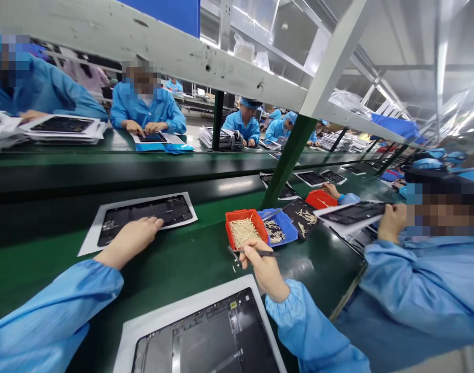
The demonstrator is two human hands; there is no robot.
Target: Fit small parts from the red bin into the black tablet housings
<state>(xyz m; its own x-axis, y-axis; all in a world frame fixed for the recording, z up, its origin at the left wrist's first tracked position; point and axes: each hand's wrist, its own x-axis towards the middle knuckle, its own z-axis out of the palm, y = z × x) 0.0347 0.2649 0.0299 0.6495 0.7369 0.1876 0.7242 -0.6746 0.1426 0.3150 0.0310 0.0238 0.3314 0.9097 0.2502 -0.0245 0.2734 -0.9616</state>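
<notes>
My left hand (133,235) lies over the near side of a black tablet housing (143,215), its fingers extended and resting on it. The housing sits on a white paper sheet (89,235). My right hand (262,264) is closed on dark tweezers (266,253), whose tips point left. A tiny pale piece (234,269) shows just below the tips; whether they grip it I cannot tell. Right behind this hand stands a red bin (229,239) of thin cream strips (243,231). Nearest me, another black tablet housing (209,342) lies on white paper, partly cut off by the frame.
A blue bin (289,230) with small pieces adjoins the red one, before a green post (289,160). At right, a co-worker (419,280) holds a tablet housing (353,212) close by. A pale beam (182,52) crosses above. More co-workers sit across the green bench (205,290).
</notes>
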